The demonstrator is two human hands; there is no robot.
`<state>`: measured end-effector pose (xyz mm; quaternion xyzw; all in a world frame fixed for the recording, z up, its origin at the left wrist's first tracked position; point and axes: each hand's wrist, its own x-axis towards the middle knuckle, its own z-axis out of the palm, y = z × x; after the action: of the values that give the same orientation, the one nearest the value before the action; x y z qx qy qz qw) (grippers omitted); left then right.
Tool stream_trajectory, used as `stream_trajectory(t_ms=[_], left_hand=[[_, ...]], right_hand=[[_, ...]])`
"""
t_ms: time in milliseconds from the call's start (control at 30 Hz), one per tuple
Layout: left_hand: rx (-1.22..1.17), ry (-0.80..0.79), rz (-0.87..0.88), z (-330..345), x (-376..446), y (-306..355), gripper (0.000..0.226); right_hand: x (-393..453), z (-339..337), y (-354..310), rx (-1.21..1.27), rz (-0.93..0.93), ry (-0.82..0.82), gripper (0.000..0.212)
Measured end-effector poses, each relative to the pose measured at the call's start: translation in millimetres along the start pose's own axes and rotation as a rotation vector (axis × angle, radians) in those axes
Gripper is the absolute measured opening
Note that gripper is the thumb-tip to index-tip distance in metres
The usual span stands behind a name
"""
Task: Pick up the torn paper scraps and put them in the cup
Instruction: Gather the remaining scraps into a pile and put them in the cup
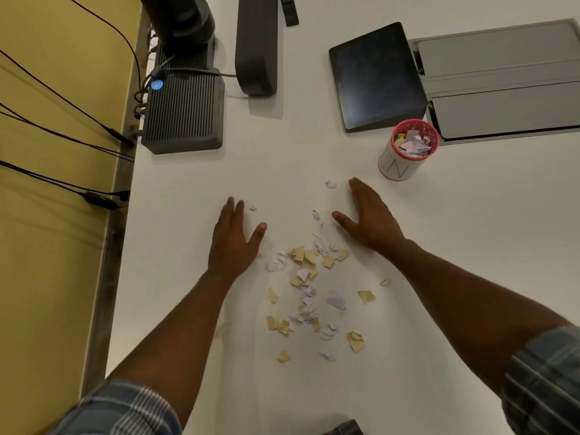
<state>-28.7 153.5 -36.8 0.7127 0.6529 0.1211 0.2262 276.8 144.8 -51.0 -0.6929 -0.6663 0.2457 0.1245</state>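
Scraps (309, 287) lie scattered on the table (455, 230) between my forearms. Past them my left hand (233, 243) and right hand (368, 219) rest flat, fingers spread, grasping nothing. Farther right stands the cup (405, 160), already holding scraps.

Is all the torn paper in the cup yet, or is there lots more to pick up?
Not yet. The cup already holds a heap of scraps. Neither the left hand nor the right hand holds anything; both lie open and flat on the table. Many yellow and white paper scraps are left between them.
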Motion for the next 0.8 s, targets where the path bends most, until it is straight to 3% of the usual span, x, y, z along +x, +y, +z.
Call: stream_trajectory(t_ms=[100,267,433,633,700,800], left_hand=[[0.057,-0.119,-0.005,5.4,15.9,-4.4,0.078],[0.001,-0.196,0.179,25.6,5.6,24.5,0.073],[0.003,-0.287,0.350,39.4,-36.2,42.5,0.071],[-0.063,-0.352,0.404,37.8,-97.3,40.4,0.062],[-0.101,-0.313,0.400,31.8,-113.3,34.2,0.060],[-0.152,-0.024,0.253,16.1,-128.6,12.3,0.059]], right_hand=[[19.6,2.8,-5.2,-0.021,-0.018,-0.031,0.089],[18.8,11.4,-27.9,0.016,-0.177,-0.152,0.069],[-26.4,18.4,-41.8,0.032,-0.361,-0.211,0.056],[-93.8,24.6,-37.7,0.083,-0.383,-0.231,0.051],[-111.3,22.9,-32.8,0.108,-0.373,-0.170,0.051],[-133.0,19.5,-16.2,0.106,-0.250,0.074,0.056]])
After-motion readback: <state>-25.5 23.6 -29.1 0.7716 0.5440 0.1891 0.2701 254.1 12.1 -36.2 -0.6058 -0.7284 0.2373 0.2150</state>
